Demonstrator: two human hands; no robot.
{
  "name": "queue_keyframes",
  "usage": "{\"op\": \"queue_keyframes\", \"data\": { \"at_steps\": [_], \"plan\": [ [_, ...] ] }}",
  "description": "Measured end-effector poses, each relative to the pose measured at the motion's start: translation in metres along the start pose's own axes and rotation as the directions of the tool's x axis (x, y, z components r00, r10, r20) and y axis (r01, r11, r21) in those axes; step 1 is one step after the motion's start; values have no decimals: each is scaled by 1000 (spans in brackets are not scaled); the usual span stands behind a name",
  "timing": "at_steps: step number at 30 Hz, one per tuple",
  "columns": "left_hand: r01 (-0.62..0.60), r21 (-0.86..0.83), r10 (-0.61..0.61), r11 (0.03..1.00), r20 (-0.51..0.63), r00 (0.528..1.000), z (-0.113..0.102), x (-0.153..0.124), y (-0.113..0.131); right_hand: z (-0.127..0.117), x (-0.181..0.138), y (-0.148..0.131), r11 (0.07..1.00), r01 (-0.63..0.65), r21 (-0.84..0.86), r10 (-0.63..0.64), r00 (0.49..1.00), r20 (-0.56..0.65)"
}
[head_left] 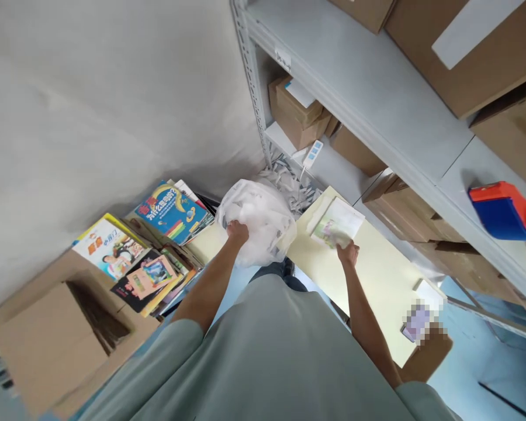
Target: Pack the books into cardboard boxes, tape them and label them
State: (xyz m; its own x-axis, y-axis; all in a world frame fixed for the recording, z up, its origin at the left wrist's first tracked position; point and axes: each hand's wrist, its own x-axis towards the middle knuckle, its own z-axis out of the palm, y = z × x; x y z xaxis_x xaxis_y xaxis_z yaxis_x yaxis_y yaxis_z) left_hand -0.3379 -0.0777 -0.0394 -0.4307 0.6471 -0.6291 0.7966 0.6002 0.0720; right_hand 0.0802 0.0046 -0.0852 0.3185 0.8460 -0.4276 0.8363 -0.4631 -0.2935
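Nearest is the person's pale green shirt [272, 356], filling the bottom of the view, with both bare forearms reaching away from it. Past that, a grey metal shelving unit [377, 105] runs up the right side, its levels stacked with brown cardboard boxes [298, 117]. A plain white wall [105, 105] takes up the left.

In front of the person lies a pale yellow tabletop [377, 280], pushed up against the shelving. Low on the left sits an open cardboard box [56, 339], and beside it a loose heap of colourful children's books [158, 245], fanned and overlapping, reaching to the table's left end.

The white plastic bag [263, 216] stands bunched and full at the far left part of the table. The left hand [237, 231] is closed in a fist on the bag's near side, gripping the plastic. Behind the bag, a scatter of white paper scraps [287, 181] lies on the lowest shelf.

To the right of the bag, well apart from it, a thin booklet [338, 221] with a pale illustrated cover rests on the table. The right hand [348, 252] has its fingers pinched on the booklet's near edge; I cannot tell whether the booklet is lifted or flat.

A red and blue plastic thing [504, 210] sits on a shelf at the right. A white power strip [312, 155] lies on the low shelf beyond the scraps.
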Motion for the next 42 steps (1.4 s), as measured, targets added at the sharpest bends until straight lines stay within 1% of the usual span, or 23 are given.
{"op": "queue_keyframes", "data": {
  "at_steps": [2,3,4,5,6,7,9,10,11,14,17,20,22,24,25,28,30,33,35,38,40,42],
  "plan": [
    [8,-50,-11,999,-63,998,0,-11,-1,0,-12,-10,997,74,0,-74,997,-10],
    [4,-69,-11,998,-100,995,1,-21,-3,1,-20,-16,990,138,8,-138,990,-13],
    [-14,-88,1,996,-147,989,2,-35,-5,3,-29,-22,976,218,21,-218,976,-11],
    [-46,-107,23,993,-204,979,3,-52,-9,6,-39,-30,950,309,37,-309,951,-2],
    [-90,-126,54,988,-269,962,6,-72,-14,9,-51,-38,914,402,55,-404,915,12],
    [-141,-143,85,980,-339,937,8,-93,-20,13,-64,-46,868,492,75,-495,869,29],
    [-228,-172,123,958,-471,874,15,-140,-37,20,-93,-65,760,639,118,-648,759,65],
    [-241,-188,113,952,-516,849,19,-163,-48,23,-108,-75,701,699,142,-711,699,75],
    [-231,-209,83,950,-545,834,24,-186,-60,25,-124,-85,641,749,167,-766,638,79],
    [-138,-284,-54,949,-577,815,41,-243,-102,28,-172,-111,471,851,232,-880,471,61],
    [-12,-367,-217,930,-576,788,62,-282,-151,25,-219,-131,330,903,276,-943,331,44],
    [124,-445,-378,887,-544,749,88,-308,-206,19,-264,-145,229,924,307,-973,223,54],
    [200,-482,-458,853,-507,730,106,-320,-243,16,-294,-150,182,930,320,-983,171,63],
    [248,-511,-510,823,-472,719,124,-329,-280,18,-326,-153,148,927,344,-989,131,74],
    [260,-524,-525,811,-458,717,132,-333,-298,22,-342,-154,141,921,364,-989,119,84],
    [268,-554,-544,788,-423,724,154,-343,-350,45,-394,-152,175,883,436,-981,121,149],
    [271,-568,-550,777,-403,732,166,-349,-383,68,-428,-150,222,860,460,-966,129,225],
    [296,-594,-587,748,-383,713,182,-359,-431,110,-474,-149,288,823,491,-928,112,356],
    [310,-604,-606,734,-375,702,191,-366,-463,137,-498,-152,338,785,519,-895,98,436],
    [330,-601,-612,728,-352,709,204,-372,-506,175,-526,-159,416,742,527,-830,72,554],
    [350,-592,-614,726,-329,718,212,-372,-528,200,-539,-166,462,749,475,-763,62,643],
    [338,-588,-589,735,-306,748,220,-368,-542,224,-550,-172,485,796,363,-675,78,733]
  ]
}}
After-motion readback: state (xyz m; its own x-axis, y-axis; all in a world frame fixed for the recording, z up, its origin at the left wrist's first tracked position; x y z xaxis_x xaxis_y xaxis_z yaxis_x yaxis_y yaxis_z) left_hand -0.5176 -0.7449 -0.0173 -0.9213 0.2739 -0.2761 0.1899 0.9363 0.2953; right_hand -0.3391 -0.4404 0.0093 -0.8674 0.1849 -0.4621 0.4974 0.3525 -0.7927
